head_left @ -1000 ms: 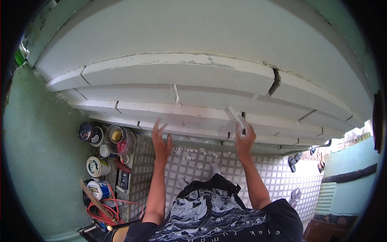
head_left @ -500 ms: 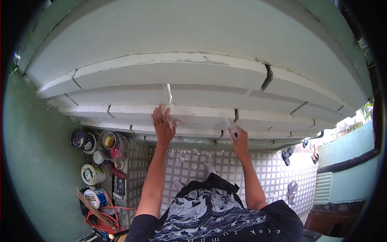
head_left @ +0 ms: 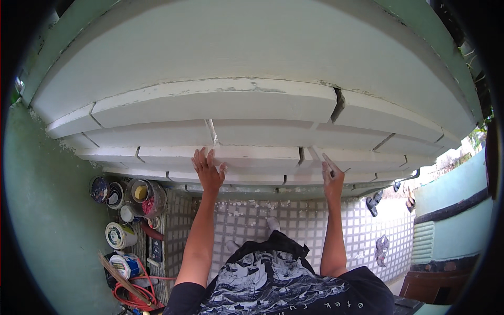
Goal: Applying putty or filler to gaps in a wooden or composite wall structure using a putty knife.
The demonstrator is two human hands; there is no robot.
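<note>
A wide wall of stepped white blocks (head_left: pixel 210 107) with dark gaps between them stretches across in front of me. My left hand (head_left: pixel 209 170) rests against the lower ledge (head_left: pixel 252 152), palm toward it, fingers spread and nothing held. Further right, my right hand (head_left: pixel 333 181) is closed around a putty knife (head_left: pixel 315 153), its pale blade touching or very near the same ledge, just right of a dark gap. White dust coats the fingers of this hand. The tool's handle is mostly hidden by the fingers. Above my left hand, a whitish streak (head_left: pixel 211 132) marks a joint.
At left, against a green wall (head_left: pixel 47 210), stand a lidded tub (head_left: pixel 121 235), a clear container (head_left: pixel 147 197) and a coiled red hose (head_left: pixel 139 294). White crumbs lie on the tiled floor (head_left: pixel 304 226) below the wall. Dark sandals (head_left: pixel 373 203) lie at right.
My right hand has shifted right along the ledge with the putty knife, past the dark gap. My left hand stays on the ledge. The whole view has tilted slightly.
</note>
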